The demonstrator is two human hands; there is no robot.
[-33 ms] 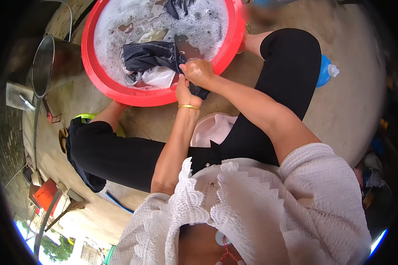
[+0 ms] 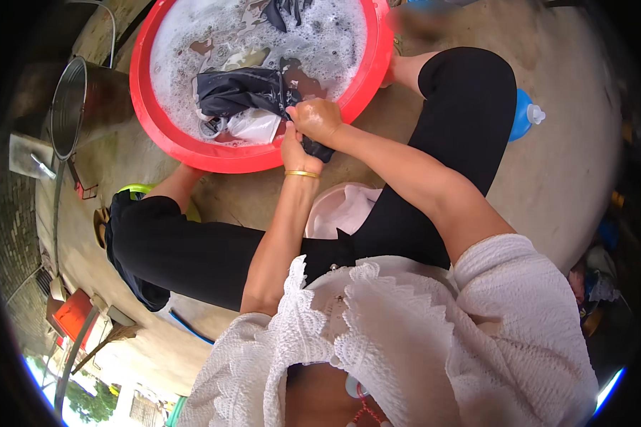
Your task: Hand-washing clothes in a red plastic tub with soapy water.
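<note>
A large red basin (image 2: 242,163) of foamy water stands at the front of me. My right hand (image 2: 318,119) grips a wet dark garment (image 2: 238,91) above its near rim. Just below, my left hand (image 2: 299,151), with a gold bracelet at the wrist, is closed round the same cloth. A bunched end of it sticks out by that hand, while the longer part trails into the suds. White cloth (image 2: 255,126) lies beside it in the water, and another dark cloth (image 2: 286,13) floats farther off. Both hands' fingertips are partly hidden.
Between my legs sits a pale pink tub (image 2: 329,212) holding light cloth. To the right is a blue container (image 2: 523,114) with a white cap. A metal bucket (image 2: 70,107) stands at left, and a yellow-green basin (image 2: 137,188) shows behind my left leg.
</note>
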